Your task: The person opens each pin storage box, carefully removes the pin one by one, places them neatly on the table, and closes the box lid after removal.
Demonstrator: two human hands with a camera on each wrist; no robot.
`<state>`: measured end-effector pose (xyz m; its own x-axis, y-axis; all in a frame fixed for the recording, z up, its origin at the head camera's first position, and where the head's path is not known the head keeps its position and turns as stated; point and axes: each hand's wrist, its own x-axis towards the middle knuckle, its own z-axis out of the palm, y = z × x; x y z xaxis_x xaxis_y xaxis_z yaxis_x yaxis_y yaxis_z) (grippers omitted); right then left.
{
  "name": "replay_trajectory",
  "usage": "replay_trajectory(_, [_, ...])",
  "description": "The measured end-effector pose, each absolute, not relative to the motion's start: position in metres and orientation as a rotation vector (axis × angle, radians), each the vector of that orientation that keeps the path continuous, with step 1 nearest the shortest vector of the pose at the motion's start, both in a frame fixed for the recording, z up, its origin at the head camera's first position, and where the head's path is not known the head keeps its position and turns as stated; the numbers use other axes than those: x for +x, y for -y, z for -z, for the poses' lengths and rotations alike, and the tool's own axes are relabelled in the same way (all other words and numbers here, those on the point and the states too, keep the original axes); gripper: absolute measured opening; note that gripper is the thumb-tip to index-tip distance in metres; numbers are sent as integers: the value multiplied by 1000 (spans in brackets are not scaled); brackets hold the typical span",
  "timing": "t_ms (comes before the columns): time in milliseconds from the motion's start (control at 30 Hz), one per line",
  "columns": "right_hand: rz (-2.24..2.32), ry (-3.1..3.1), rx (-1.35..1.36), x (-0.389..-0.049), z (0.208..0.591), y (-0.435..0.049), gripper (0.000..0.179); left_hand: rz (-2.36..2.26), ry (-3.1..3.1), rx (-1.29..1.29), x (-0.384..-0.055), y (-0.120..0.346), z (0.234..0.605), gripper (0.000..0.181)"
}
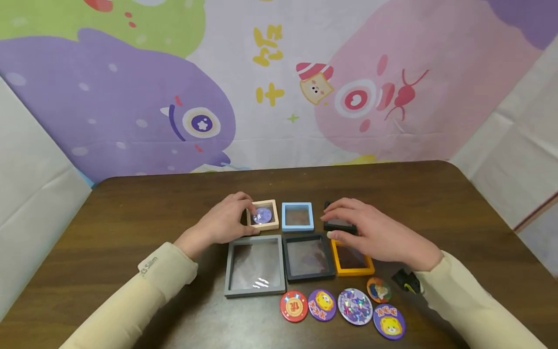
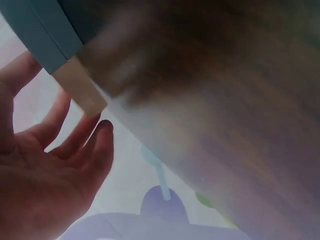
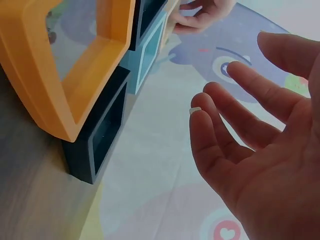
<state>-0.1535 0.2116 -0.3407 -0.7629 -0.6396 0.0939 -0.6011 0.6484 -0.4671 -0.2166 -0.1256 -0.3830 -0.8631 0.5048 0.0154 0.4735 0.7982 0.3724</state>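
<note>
My left hand (image 1: 222, 218) holds a small cream display frame (image 1: 276, 213) at its left side, thumb by the near corner. A fingertip reaches over the clear film beside a round purple badge (image 1: 263, 216) inside. The left wrist view shows fingers against that cream edge (image 2: 82, 90). My right hand (image 1: 370, 228) hovers, fingers loosely bent, over a small black frame (image 1: 333, 226) and an orange frame (image 1: 355, 272), partly hiding both. Nothing is between its fingers in the right wrist view. A light blue frame (image 1: 298, 229) lies between the hands.
Nearer lie a large grey frame (image 1: 228, 266) and a larger black frame (image 1: 311, 277). Several round badges, including a red one (image 1: 294, 306) and a shiny purple one (image 1: 355, 306), lie at the front. A patterned cloth (image 1: 279, 145) hangs behind the wooden table (image 1: 131, 213).
</note>
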Motion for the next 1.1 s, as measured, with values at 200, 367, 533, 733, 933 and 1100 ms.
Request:
replay_trajectory(200, [913,-2892,-1160,-152,344,-210,21,-873,-3031,758,-207,119,380,32])
replay_trajectory(367, [1114,-2952,-1258,-145,345,-200,31,-1338,-2863,809,-183,103,371,28])
replay_trajectory(533, [1171,-2966,-1210,-133,346,-184,44,-1611,-2644,877,-153,84,357,23])
replay_trajectory(733, [1330,-2889,-1159,-124,347,-175,51,-1701,-2600,923,-130,74,346,22])
replay_trajectory(933, [1557,-2675,-1098,-119,351,-167,56,-1726,-2611,976,-122,73,344,22])
replay_trajectory(1100, [1711,-2623,-1076,-118,357,-164,63,-1671,-2661,1062,-120,72,344,27])
